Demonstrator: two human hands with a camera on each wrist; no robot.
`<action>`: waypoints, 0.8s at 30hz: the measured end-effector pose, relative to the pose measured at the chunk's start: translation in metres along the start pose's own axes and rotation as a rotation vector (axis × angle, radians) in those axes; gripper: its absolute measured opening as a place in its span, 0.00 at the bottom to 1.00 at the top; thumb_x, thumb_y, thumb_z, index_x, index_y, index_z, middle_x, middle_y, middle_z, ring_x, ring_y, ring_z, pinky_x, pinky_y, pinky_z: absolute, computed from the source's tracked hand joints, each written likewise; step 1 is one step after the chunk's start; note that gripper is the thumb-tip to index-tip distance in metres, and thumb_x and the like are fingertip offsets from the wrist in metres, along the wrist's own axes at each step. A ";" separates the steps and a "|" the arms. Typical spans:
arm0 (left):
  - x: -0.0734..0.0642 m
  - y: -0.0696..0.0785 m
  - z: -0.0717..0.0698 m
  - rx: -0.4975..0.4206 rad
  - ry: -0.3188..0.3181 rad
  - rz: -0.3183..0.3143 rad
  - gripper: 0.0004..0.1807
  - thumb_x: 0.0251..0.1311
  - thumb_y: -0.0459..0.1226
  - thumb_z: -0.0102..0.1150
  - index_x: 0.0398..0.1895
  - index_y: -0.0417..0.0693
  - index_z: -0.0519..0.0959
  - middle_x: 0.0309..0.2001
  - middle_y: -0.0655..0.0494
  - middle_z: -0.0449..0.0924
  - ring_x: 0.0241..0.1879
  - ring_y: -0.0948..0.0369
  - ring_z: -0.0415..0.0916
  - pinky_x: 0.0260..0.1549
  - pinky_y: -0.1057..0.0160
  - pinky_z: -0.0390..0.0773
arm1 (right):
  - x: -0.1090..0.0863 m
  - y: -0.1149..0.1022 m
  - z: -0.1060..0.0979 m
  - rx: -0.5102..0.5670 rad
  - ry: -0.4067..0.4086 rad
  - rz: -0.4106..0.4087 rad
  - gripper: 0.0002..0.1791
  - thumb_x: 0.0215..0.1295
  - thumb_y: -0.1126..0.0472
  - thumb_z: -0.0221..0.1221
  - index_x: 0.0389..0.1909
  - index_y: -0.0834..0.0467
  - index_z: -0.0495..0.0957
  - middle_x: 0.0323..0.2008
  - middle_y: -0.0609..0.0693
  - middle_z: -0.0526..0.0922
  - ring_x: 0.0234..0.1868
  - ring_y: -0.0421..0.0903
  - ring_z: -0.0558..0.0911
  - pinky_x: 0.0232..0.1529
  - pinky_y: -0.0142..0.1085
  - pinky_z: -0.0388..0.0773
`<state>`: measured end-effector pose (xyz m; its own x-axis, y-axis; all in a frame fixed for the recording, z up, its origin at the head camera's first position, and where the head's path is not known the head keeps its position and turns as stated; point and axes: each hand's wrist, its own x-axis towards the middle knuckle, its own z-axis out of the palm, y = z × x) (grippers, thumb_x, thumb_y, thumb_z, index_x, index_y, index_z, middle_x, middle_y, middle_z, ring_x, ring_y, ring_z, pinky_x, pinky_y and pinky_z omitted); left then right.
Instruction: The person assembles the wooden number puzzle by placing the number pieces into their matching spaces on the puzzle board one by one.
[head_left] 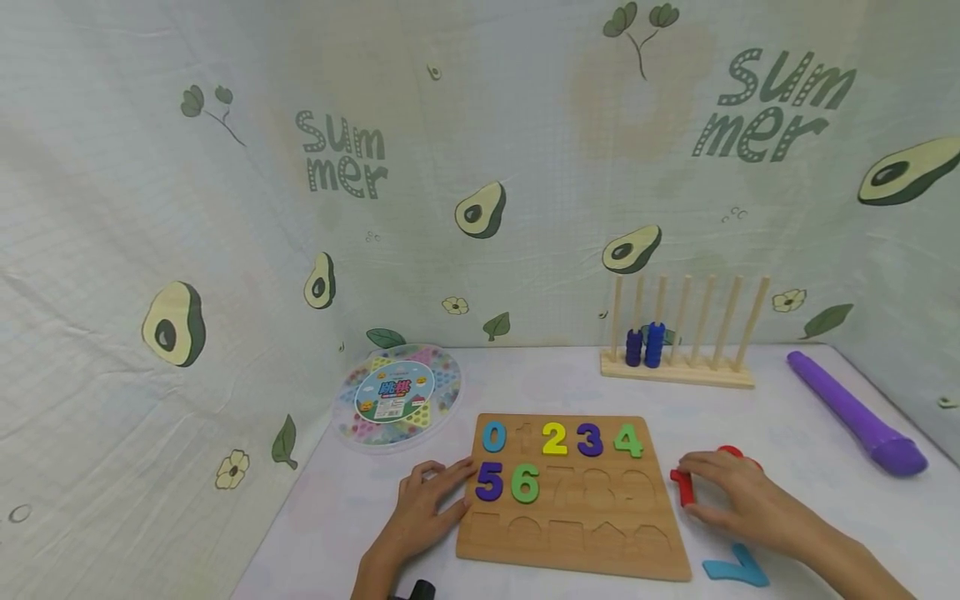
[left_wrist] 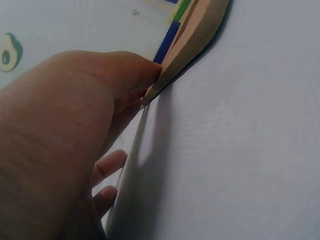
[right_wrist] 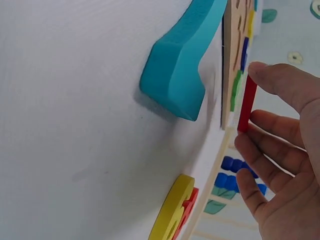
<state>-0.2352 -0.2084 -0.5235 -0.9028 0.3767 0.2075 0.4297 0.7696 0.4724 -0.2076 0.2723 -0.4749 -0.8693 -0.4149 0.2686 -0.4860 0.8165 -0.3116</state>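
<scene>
A wooden number board [head_left: 573, 565] lies in front of me, with 0, 2, 3, 4 in its top row and a purple 5 [head_left: 489, 482] and green 6 [head_left: 525, 483] below. Beside its left edge is my left hand [head_left: 420, 512], thumb and fingertips touching the side of the board. My right hand [head_left: 742, 500] pinches a red number 1 [right_wrist: 247, 102] between thumb and fingertips, just right of the board. Nearer to me lies a blue number 7 [head_left: 738, 568]. Beyond the right hand, mostly hidden in the head view, a yellow number piece [right_wrist: 172, 212] overlaps a red one.
A round boxed board game [head_left: 450, 392] lies at the back left. A wooden peg rack [head_left: 678, 375] with dark blue beads stands at the back right. To its right is a purple toy microphone [head_left: 862, 417]. A printed cloth hangs behind the table.
</scene>
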 end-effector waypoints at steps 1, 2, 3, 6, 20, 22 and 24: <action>0.000 0.000 0.000 0.001 -0.001 0.002 0.27 0.70 0.56 0.52 0.70 0.65 0.72 0.70 0.70 0.68 0.63 0.54 0.59 0.53 0.42 0.58 | 0.001 0.000 0.000 -0.002 0.003 -0.004 0.26 0.53 0.47 0.74 0.51 0.54 0.84 0.51 0.48 0.84 0.54 0.56 0.79 0.50 0.61 0.73; 0.000 0.000 0.000 -0.001 -0.001 0.003 0.27 0.70 0.56 0.52 0.70 0.65 0.72 0.70 0.70 0.68 0.63 0.54 0.59 0.53 0.42 0.58 | 0.001 0.000 0.000 -0.002 0.005 -0.007 0.26 0.53 0.47 0.74 0.51 0.54 0.84 0.51 0.48 0.84 0.54 0.56 0.79 0.50 0.61 0.73; 0.000 0.001 0.000 -0.002 -0.003 0.002 0.27 0.70 0.56 0.52 0.70 0.65 0.72 0.70 0.70 0.68 0.63 0.54 0.59 0.54 0.42 0.58 | 0.002 -0.001 -0.001 -0.004 0.009 -0.010 0.26 0.53 0.47 0.74 0.51 0.54 0.84 0.51 0.48 0.84 0.54 0.56 0.79 0.50 0.60 0.74; 0.000 0.001 0.000 0.001 -0.003 0.000 0.27 0.70 0.56 0.52 0.70 0.65 0.72 0.70 0.71 0.67 0.63 0.55 0.58 0.54 0.42 0.57 | 0.003 -0.001 -0.001 -0.015 0.033 -0.027 0.26 0.52 0.48 0.75 0.51 0.56 0.84 0.51 0.49 0.84 0.53 0.57 0.79 0.50 0.60 0.74; 0.000 -0.001 -0.001 0.009 -0.004 0.012 0.27 0.71 0.57 0.51 0.70 0.66 0.72 0.71 0.71 0.67 0.62 0.55 0.59 0.53 0.43 0.58 | 0.009 0.001 0.003 -0.048 0.112 -0.119 0.27 0.51 0.49 0.76 0.49 0.59 0.84 0.49 0.50 0.84 0.51 0.57 0.80 0.47 0.59 0.73; 0.000 0.000 -0.001 0.013 -0.004 0.011 0.27 0.71 0.57 0.50 0.70 0.66 0.72 0.71 0.71 0.67 0.62 0.55 0.59 0.53 0.43 0.58 | 0.009 0.000 0.003 -0.050 0.115 -0.120 0.26 0.51 0.49 0.76 0.49 0.59 0.85 0.49 0.50 0.84 0.51 0.57 0.80 0.48 0.58 0.73; 0.000 0.000 -0.001 0.014 -0.008 0.007 0.27 0.71 0.58 0.50 0.70 0.66 0.72 0.71 0.71 0.67 0.62 0.55 0.59 0.52 0.44 0.58 | 0.009 -0.001 0.002 -0.048 0.114 -0.116 0.26 0.51 0.50 0.76 0.49 0.59 0.85 0.49 0.50 0.85 0.51 0.57 0.80 0.48 0.58 0.72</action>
<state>-0.2353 -0.2088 -0.5221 -0.8998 0.3858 0.2037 0.4359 0.7743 0.4588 -0.2152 0.2665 -0.4741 -0.7904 -0.4615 0.4028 -0.5753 0.7851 -0.2293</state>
